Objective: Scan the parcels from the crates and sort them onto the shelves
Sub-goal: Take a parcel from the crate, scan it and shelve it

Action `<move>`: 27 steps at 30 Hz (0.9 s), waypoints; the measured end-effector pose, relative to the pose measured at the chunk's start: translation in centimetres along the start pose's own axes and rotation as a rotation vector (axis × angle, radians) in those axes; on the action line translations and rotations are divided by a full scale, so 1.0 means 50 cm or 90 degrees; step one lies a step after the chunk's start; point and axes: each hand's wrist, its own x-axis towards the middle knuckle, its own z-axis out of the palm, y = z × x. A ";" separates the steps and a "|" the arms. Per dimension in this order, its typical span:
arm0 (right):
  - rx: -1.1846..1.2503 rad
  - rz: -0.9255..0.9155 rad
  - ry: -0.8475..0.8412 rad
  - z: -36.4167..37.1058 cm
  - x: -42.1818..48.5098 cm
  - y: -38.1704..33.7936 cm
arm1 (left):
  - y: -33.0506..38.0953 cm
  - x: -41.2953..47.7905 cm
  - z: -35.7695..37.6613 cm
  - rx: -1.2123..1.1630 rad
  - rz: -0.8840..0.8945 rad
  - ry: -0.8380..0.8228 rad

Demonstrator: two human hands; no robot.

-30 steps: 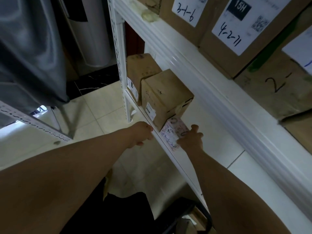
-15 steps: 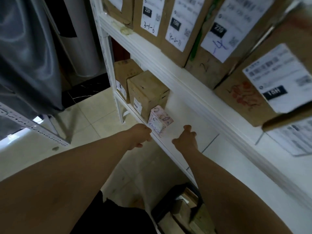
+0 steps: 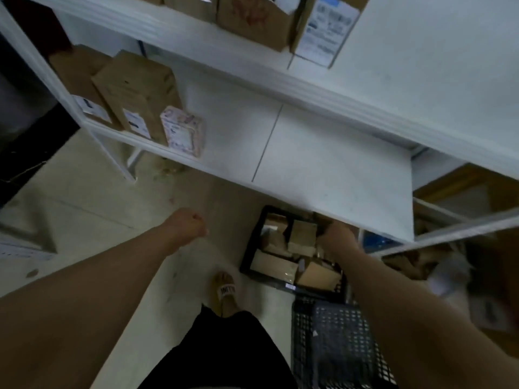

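Left hand (image 3: 187, 225) is clenched, nothing held, above the floor. Right hand (image 3: 338, 237) is seen over the black crate (image 3: 250, 245), just beside a small cardboard parcel (image 3: 303, 234); its grip can't be told because of blur. Pink patterned parcel (image 3: 183, 132) is stood on the lower shelf (image 3: 309, 164), touching a brown box (image 3: 134, 88).

A white-strapped sandal (image 3: 227, 290) stands on the pale tiled floor (image 3: 98, 209)

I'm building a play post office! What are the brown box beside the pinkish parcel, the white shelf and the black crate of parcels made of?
Brown box: likely cardboard, matte brown with creased edges and a stuck-on label. White shelf: smooth, maybe painted metal or coated board; unclear. Black crate: probably plastic, with a moulded rim.
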 end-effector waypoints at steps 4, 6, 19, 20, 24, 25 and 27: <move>-0.027 0.084 -0.044 0.063 -0.068 0.154 | -0.070 -0.041 0.106 0.054 -0.022 -0.048; -0.024 0.104 -0.070 0.087 -0.076 0.201 | -0.085 -0.048 0.159 0.073 -0.014 -0.064; -0.021 0.026 -0.178 0.176 0.106 0.365 | -0.014 0.049 0.504 0.176 -0.010 -0.161; -0.015 0.039 -0.188 0.178 0.128 0.368 | -0.011 0.070 0.530 0.176 -0.017 -0.166; 0.015 0.050 -0.224 0.213 0.228 0.378 | -0.010 0.162 0.609 0.190 -0.034 -0.178; 0.015 0.049 -0.233 0.230 0.255 0.379 | -0.015 0.190 0.622 0.197 -0.037 -0.184; 0.007 0.047 -0.261 0.262 0.295 0.376 | -0.033 0.248 0.643 0.218 -0.049 -0.192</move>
